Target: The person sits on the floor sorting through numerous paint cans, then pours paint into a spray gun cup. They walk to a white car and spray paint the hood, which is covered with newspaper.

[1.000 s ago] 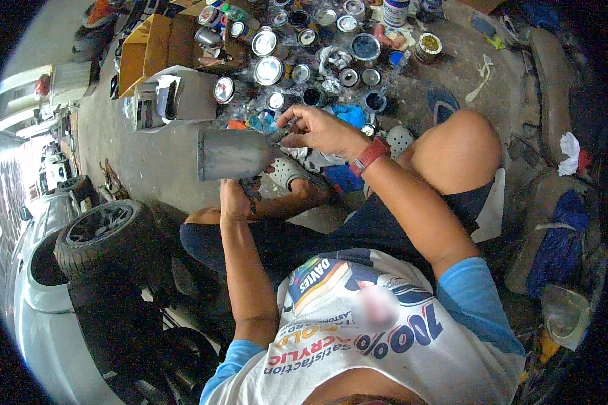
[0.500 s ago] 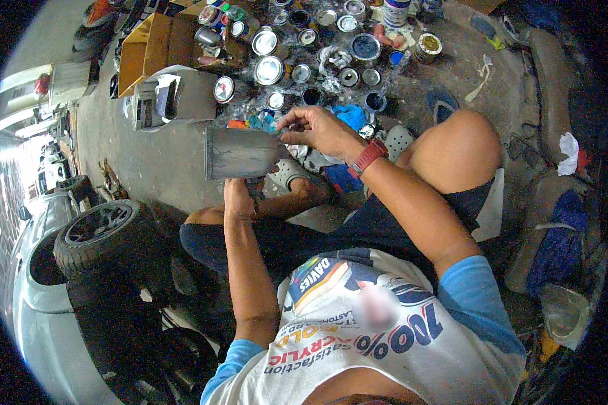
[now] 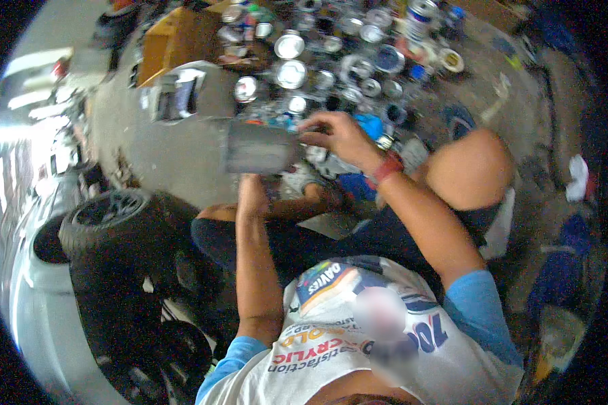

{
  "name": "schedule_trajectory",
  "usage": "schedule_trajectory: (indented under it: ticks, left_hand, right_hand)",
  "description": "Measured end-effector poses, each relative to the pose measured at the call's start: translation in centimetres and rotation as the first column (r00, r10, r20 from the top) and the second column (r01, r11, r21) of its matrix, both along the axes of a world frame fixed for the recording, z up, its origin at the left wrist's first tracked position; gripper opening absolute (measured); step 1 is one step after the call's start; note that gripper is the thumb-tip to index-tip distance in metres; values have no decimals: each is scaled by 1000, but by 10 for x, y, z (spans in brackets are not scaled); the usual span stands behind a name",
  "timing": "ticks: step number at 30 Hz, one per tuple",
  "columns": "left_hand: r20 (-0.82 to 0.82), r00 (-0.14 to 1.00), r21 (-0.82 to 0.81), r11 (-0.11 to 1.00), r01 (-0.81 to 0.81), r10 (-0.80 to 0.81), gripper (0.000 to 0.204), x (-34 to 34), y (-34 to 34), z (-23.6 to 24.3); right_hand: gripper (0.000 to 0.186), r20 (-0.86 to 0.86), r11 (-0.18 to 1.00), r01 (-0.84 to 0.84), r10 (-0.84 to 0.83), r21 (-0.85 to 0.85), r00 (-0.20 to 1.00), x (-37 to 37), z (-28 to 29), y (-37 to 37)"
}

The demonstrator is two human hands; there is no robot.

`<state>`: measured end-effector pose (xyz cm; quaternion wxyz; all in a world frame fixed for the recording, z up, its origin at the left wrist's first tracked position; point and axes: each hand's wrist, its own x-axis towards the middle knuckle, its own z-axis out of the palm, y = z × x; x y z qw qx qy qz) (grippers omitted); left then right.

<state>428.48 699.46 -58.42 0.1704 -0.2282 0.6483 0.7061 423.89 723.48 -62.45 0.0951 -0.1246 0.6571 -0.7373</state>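
In the head view, blurred by motion, a grey cup (image 3: 260, 148), roughly cylindrical with a broad, flat end toward the left, lay on its side in the air near the middle of the frame, its wall smooth, dull and smeared with darker streaks. The left hand (image 3: 252, 191) came up from below and met its underside; the cup hid most of those fingers, so how far they had closed could not be told. The right hand (image 3: 348, 138) sat just beyond the cup's narrower right end, fingers bent toward the thumb with their tips close together; blur kept it unclear whether they pinched anything or touched the cup. A red wristwatch (image 3: 385, 169) circled the right wrist. Across the top of the frame stood many round cans (image 3: 290, 75), several with shiny metallic tops, beside crumpled blue material (image 3: 369, 126). A stiff brown cardboard box (image 3: 161, 50) with an angular flap stood at upper left, on a rough grey floor (image 3: 145, 152). At left lay a black rubber tire (image 3: 108, 226) with a spoked rim.
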Motion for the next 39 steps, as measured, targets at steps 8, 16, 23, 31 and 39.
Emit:
schedule_trajectory:
  ticks: [8,16,23,31,39]
  left_hand:
    - [-81,984,-214,967,141,-161,17,-14,6,21]
    - [15,964,-277,926,258,-264,15,-8,18,51]
    - [-80,987,-206,971,123,-142,14,-6,14,29]
    - [-78,991,-203,975,95,-113,16,2,1,-8]
    - [2,999,-175,984,45,-46,22,-1,17,5]
  right_hand:
    - [33,279,954,26,61,-298,958,4,17,-1]
    - [31,343,944,-25,144,-329,928,1,-2,-1]
    - [30,366,966,-190,242,-174,898,-6,-12,17]
    - [50,341,976,-160,203,-148,918,-7,-13,16]
    - [77,347,989,-44,92,-143,933,-4,-3,18]
